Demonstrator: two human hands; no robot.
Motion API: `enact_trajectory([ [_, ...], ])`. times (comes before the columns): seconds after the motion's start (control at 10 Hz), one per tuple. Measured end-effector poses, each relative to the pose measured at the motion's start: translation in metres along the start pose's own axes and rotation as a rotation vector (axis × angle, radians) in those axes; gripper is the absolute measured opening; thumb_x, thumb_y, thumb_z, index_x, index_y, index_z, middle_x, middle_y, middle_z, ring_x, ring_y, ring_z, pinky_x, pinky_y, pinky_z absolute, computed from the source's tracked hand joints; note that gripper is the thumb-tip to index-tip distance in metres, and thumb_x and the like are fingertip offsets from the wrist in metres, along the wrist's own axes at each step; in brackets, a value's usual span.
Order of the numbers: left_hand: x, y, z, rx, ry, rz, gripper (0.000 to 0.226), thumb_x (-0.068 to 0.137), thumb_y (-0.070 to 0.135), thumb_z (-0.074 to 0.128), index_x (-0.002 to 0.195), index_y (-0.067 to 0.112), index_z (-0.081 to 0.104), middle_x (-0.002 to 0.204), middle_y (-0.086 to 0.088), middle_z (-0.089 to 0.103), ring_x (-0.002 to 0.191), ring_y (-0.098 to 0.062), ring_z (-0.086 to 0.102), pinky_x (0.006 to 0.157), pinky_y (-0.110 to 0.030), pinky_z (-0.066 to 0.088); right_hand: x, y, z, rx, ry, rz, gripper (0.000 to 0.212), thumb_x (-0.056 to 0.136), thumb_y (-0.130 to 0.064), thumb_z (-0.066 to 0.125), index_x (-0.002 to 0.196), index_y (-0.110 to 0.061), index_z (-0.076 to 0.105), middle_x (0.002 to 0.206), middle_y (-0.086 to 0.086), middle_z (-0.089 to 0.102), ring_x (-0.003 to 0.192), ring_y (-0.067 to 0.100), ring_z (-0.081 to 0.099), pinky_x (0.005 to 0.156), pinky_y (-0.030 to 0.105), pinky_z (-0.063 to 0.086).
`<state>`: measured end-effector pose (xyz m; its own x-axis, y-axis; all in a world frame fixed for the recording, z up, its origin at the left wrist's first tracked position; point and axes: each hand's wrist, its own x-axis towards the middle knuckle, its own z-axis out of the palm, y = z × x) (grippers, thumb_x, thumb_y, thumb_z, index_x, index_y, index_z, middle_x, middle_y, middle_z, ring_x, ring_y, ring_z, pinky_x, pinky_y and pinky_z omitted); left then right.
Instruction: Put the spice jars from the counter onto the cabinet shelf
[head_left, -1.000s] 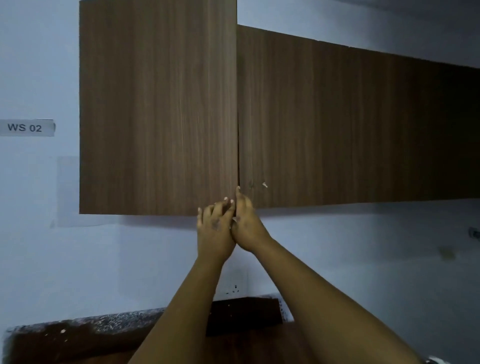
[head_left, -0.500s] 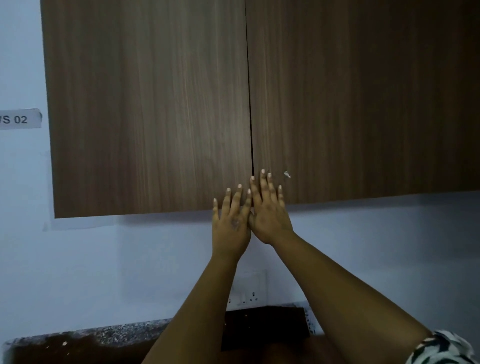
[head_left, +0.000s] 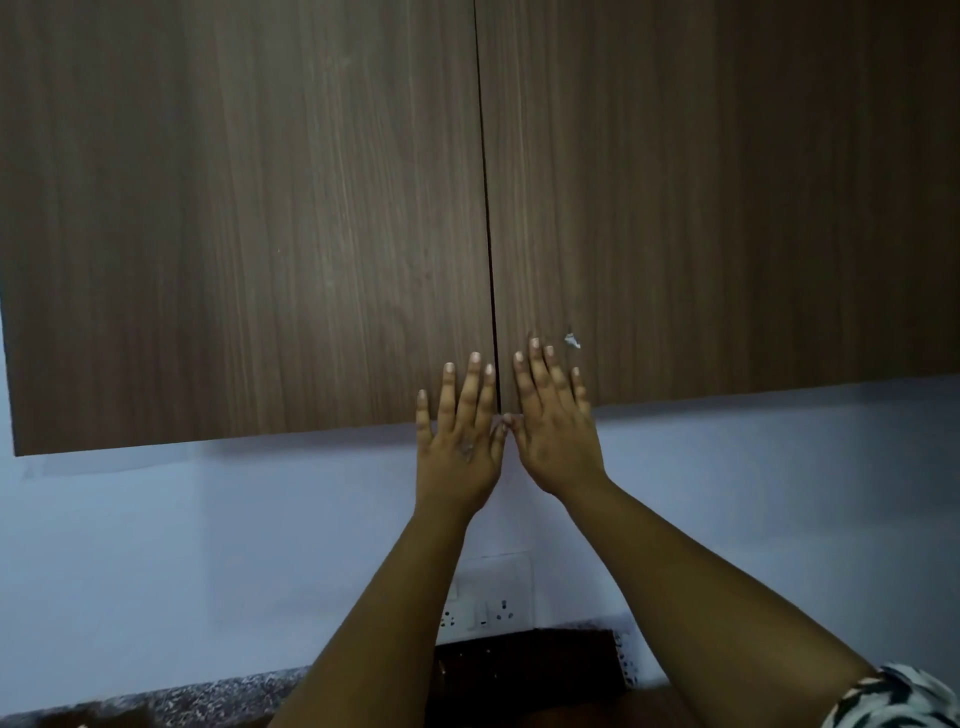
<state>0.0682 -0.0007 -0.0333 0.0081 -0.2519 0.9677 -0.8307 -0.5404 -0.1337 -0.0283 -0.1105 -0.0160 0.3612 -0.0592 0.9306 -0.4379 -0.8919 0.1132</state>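
A dark wood wall cabinet fills the upper view, its left door (head_left: 249, 218) and right door (head_left: 727, 197) both closed with a thin seam between them. My left hand (head_left: 460, 431) lies flat with fingers spread against the bottom corner of the left door. My right hand (head_left: 553, 421) lies flat the same way on the bottom corner of the right door, just across the seam. Both hands hold nothing. No spice jars are in view, and the shelf is hidden behind the doors.
A pale wall runs below the cabinet, with a white socket plate (head_left: 488, 597) between my forearms. A speckled stone backsplash edge (head_left: 171, 701) and a dark panel (head_left: 524, 665) show at the bottom.
The left door, ajar a second ago, has swung flush with the right one. My hands went from bunched at the lower edge to flat on the doors. The view moved closer.
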Motion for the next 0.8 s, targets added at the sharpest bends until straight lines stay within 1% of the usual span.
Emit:
enact_trajectory([
  [0.1,0.004,0.001,0.001,0.008,0.012,-0.004,0.067,0.098,0.041,0.043,0.154,0.016,0.014,0.163,-0.001,0.008,0.150,-0.024,0.007,0.120,-0.045,-0.004,0.004,-0.003,0.003,0.011,0.034,0.013,0.068,0.097,-0.038,0.035,0.154,-0.013,0.007,0.163,0.007,0.007,0.150,0.020,0.002,0.120,0.042,0.005],
  [0.2,0.002,0.001,0.003,0.038,0.006,0.002,0.067,0.098,0.042,0.039,0.154,0.015,0.014,0.163,-0.001,0.007,0.151,-0.023,0.001,0.120,-0.046,-0.003,0.002,-0.003,0.005,0.002,0.061,0.028,0.066,0.098,-0.038,0.033,0.154,-0.013,0.010,0.162,0.007,0.010,0.150,0.021,0.006,0.119,0.042,0.009],
  [0.3,0.002,0.004,0.000,0.063,-0.010,0.000,0.068,0.098,0.043,0.039,0.154,0.013,0.014,0.162,-0.002,0.004,0.151,-0.024,0.000,0.120,-0.048,-0.002,-0.002,-0.001,0.002,-0.001,0.044,0.013,0.065,0.099,-0.039,0.032,0.154,-0.013,0.011,0.163,0.007,0.010,0.150,0.022,0.008,0.119,0.043,0.011],
  [0.4,0.001,0.011,-0.005,0.040,-0.049,-0.022,0.068,0.099,0.037,0.044,0.154,0.010,0.016,0.163,-0.005,0.006,0.150,-0.026,0.003,0.120,-0.047,-0.002,-0.005,-0.002,-0.004,-0.010,0.013,0.023,0.065,0.100,-0.040,0.031,0.155,-0.014,0.007,0.163,0.007,0.004,0.150,0.022,0.003,0.120,0.042,0.006],
  [0.5,-0.003,0.016,-0.012,0.006,-0.113,-0.006,0.066,0.100,0.031,0.042,0.154,0.008,0.012,0.163,-0.008,0.006,0.150,-0.025,0.001,0.121,-0.044,-0.003,-0.008,-0.013,-0.012,0.026,-0.040,0.069,0.064,0.102,-0.037,0.026,0.155,-0.013,0.000,0.163,0.006,-0.004,0.150,0.021,-0.004,0.121,0.044,0.004],
  [0.6,-0.005,0.021,-0.020,0.006,-0.181,0.027,0.062,0.102,0.028,0.032,0.154,0.008,0.003,0.163,-0.008,0.001,0.150,-0.022,-0.003,0.122,-0.043,0.003,-0.010,-0.019,-0.023,0.094,-0.124,0.114,0.062,0.101,-0.034,0.020,0.153,-0.013,-0.005,0.163,0.005,-0.010,0.149,0.021,-0.011,0.121,0.046,0.001],
  [0.7,0.000,0.028,-0.042,-0.031,-0.232,-0.008,0.059,0.104,0.027,0.026,0.154,0.010,0.001,0.163,-0.006,-0.004,0.150,-0.020,-0.007,0.123,-0.043,0.004,-0.010,-0.019,-0.041,0.167,-0.180,0.087,0.062,0.101,-0.037,0.016,0.154,-0.014,-0.005,0.162,0.003,-0.013,0.149,0.018,-0.015,0.122,0.044,-0.001],
  [0.8,0.011,0.040,-0.063,-0.057,-0.166,-0.086,0.060,0.104,0.028,0.028,0.154,0.009,0.003,0.163,-0.006,-0.003,0.150,-0.019,-0.007,0.122,-0.042,-0.001,-0.007,-0.014,-0.062,0.170,-0.143,0.065,0.063,0.102,-0.038,0.020,0.155,-0.013,-0.004,0.163,0.002,-0.011,0.149,0.016,-0.014,0.122,0.041,-0.003],
])
